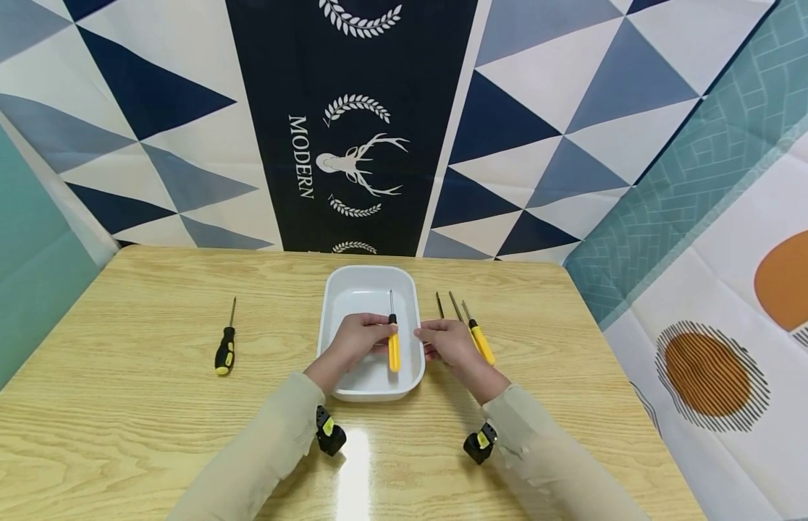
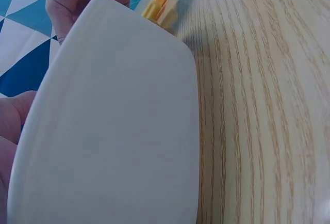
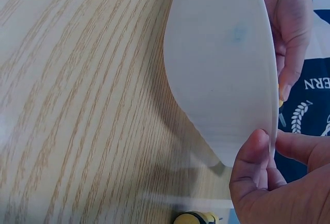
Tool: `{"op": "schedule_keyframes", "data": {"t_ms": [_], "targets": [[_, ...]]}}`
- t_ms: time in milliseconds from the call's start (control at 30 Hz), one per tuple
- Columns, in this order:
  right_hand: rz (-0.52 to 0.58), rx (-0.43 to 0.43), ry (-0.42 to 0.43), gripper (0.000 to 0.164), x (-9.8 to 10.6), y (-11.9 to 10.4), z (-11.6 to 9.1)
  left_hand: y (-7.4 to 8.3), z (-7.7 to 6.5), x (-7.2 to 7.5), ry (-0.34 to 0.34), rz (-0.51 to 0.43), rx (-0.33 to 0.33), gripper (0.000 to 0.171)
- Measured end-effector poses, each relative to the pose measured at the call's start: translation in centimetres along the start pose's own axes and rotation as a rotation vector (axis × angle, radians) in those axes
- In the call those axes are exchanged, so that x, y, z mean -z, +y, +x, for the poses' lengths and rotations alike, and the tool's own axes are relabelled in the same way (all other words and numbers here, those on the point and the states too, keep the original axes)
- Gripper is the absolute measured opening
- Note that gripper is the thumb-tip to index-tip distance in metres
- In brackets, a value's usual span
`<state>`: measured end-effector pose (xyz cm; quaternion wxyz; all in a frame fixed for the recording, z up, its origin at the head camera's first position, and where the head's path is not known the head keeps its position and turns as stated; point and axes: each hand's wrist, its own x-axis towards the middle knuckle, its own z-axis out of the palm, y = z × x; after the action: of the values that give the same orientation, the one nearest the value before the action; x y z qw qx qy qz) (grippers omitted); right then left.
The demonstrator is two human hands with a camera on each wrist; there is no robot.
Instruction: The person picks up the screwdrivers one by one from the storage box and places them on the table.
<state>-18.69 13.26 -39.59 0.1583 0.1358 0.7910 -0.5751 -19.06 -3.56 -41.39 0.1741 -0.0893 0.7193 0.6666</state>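
My left hand [image 1: 360, 336] reaches over the white tray [image 1: 371, 396] and pinches a screwdriver [image 1: 394, 354] with a yellow handle, its blade pointing away toward the tray's far end. At the tray's right side, my right hand [image 1: 451, 343] grips the rim between thumb and fingers, which the right wrist view shows closely on the tray wall [image 3: 221, 69]. In the left wrist view that same wall [image 2: 118, 110] hides most of the left hand [image 2: 13, 123] and all of the held screwdriver.
Right of the tray lie several screwdrivers, one with a yellow handle [image 1: 484, 346]; the right hand covers parts of the others. A black and yellow screwdriver [image 1: 226, 351] lies alone on the left of the wooden table [image 1: 150, 405]. Patterned cloth [image 1: 352, 87] hangs behind the table.
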Motion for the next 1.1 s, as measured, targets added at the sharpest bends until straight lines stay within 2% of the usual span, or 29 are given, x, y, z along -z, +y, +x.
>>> {"op": "schedule_keyframes", "data": {"t_ms": [867, 1100], "targets": [[-0.007, -0.015, 0.011, 0.029, 0.0, 0.0, 0.1, 0.8, -0.3, 0.4, -0.044, -0.061, -0.030, 0.033], [0.014, 0.023, -0.001, 0.028, 0.1, 0.0, -0.2, 1.1, -0.7, 0.6, -0.046, -0.085, -0.035, 0.032]]}}
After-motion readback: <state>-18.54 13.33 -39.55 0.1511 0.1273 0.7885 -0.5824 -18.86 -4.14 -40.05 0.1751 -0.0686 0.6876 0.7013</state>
